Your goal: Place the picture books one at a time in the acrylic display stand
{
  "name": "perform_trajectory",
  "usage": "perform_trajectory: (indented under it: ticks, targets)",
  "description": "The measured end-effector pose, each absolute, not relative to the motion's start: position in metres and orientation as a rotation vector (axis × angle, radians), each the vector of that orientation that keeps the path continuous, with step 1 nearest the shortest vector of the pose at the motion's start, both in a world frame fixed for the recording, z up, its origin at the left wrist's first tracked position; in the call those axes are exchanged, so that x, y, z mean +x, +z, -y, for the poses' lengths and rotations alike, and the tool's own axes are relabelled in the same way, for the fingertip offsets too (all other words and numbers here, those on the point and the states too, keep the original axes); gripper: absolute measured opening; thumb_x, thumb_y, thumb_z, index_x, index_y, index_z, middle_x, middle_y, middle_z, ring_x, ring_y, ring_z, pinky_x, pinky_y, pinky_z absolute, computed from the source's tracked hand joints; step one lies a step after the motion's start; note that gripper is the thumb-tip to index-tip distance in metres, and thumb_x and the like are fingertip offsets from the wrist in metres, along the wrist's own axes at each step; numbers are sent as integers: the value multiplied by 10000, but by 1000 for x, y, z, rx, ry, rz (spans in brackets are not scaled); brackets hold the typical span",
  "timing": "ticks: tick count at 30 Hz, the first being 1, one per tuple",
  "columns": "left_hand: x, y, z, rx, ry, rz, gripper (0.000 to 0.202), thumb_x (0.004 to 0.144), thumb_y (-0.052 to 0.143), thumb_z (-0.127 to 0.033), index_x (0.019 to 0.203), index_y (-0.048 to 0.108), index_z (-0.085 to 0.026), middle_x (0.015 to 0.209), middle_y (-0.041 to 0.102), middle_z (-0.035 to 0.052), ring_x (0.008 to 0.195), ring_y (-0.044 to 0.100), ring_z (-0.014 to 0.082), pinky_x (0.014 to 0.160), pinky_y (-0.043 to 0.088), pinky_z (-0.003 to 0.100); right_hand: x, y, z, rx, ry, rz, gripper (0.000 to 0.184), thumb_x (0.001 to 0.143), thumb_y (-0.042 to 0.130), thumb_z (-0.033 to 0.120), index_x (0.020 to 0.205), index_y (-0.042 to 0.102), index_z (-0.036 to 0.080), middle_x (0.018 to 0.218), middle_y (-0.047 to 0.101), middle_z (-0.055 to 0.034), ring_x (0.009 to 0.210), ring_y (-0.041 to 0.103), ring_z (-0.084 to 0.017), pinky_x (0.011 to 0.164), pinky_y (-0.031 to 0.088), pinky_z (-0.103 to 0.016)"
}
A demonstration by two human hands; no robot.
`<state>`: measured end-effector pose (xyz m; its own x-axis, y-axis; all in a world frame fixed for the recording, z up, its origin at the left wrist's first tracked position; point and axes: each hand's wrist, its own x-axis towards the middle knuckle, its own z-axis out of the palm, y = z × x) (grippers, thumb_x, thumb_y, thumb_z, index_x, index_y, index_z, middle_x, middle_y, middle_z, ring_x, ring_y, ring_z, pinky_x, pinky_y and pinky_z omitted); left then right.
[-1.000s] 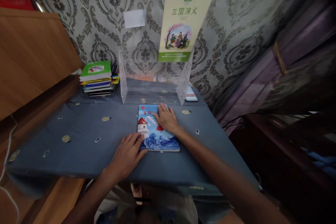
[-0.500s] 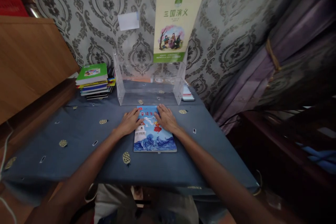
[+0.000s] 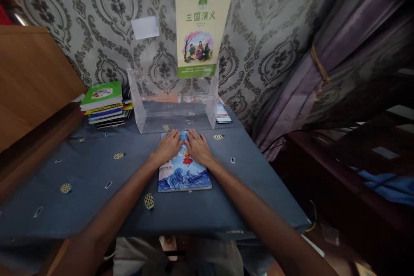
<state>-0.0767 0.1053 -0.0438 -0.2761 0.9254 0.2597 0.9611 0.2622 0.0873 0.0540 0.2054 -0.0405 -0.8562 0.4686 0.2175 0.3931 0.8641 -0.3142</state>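
Observation:
A blue picture-covered book point(image 3: 185, 180) lies flat on the table, its cover showing waves, a white building and a red figure. My left hand point(image 3: 168, 145) rests flat on the upper left of the cover with fingers stretched out. Beside it, my right hand point(image 3: 198, 146) lies flat on the upper right, fingers also extended. The thumbs nearly meet, and the cover's title is hidden beneath the hands. Just behind the book stands a clear acrylic stand point(image 3: 137, 95). A pale green book point(image 3: 203, 32) is upright at its top right.
A stack of books point(image 3: 106, 103) with a green one on top sits at the back left, near a wooden cabinet point(image 3: 35, 77). A white card point(image 3: 145, 27) shows at the stand's upper left. The dark blue cloth point(image 3: 255, 194) covers the table. A purple curtain point(image 3: 300, 82) hangs at right.
My left hand has slid inward from the book's left edge onto its cover, closer to my right hand. The view has shifted slightly to the right.

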Motion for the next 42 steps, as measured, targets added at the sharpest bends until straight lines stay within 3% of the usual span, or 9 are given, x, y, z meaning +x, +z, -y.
perform_trajectory:
  ticks: [9, 14, 21, 24, 30, 37, 42]
  targets:
    - [-82, -48, -124, -2026, -383, 2280, 468, 977, 338, -220, 1419, 476, -155, 1508, 483, 132, 1439, 394, 223, 1176, 330, 446, 54, -39, -203, -825, 383, 2727, 516, 1003, 327, 266, 1465, 420, 55, 1576, 350, -202, 1496, 270, -257, 1201, 210, -492]
    - [-82, -45, -127, -2106, -359, 2276, 522, 948, 339, -194, 1456, 438, -118, 1541, 429, 148, 1453, 368, 211, 1196, 300, 447, 55, -40, -202, -817, 386, 2700, 521, 990, 331, 262, 1452, 430, 42, 1563, 365, -219, 1486, 290, -281, 1192, 232, -524]
    - [-80, -41, -129, -2118, -344, 2254, 541, 912, 382, -153, 1446, 459, -126, 1533, 450, 124, 1435, 399, 196, 1195, 300, 397, 59, -43, -211, -741, 414, 2749, 534, 995, 334, 270, 1472, 404, 40, 1569, 361, -210, 1489, 286, -278, 1196, 270, -476]
    - [-76, -36, -130, -2092, -317, 2226, 515, 918, 402, -158, 1425, 489, -139, 1511, 485, 111, 1398, 446, 200, 1172, 324, 373, 70, -44, -216, -655, 436, 2806, 550, 1002, 325, 289, 1471, 395, 10, 1575, 346, -216, 1485, 294, -278, 1204, 276, -442]
    - [-63, -29, -135, -2006, -280, 2226, 432, 994, 379, -302, 1369, 549, -170, 1440, 559, 117, 1290, 534, 251, 1082, 395, 440, 94, -47, -219, -518, 501, 2864, 585, 1011, 321, 345, 1487, 374, 10, 1591, 305, -220, 1490, 286, -273, 1221, 253, -466]
    - [-62, -33, -143, -2168, -292, 2215, 482, 974, 334, -197, 1439, 465, -185, 1544, 445, 85, 1441, 380, 188, 1150, 312, 407, 115, -51, -215, -388, 526, 2848, 606, 1015, 332, 402, 1506, 367, 48, 1592, 315, -205, 1490, 284, -276, 1219, 265, -487]
    - [-65, -31, -143, -2214, -300, 2235, 514, 965, 319, -202, 1466, 433, -218, 1561, 420, 74, 1455, 359, 187, 1167, 280, 425, 137, -48, -202, -334, 515, 2836, 583, 1016, 342, 406, 1514, 377, 104, 1586, 348, -160, 1484, 300, -269, 1217, 283, -489]
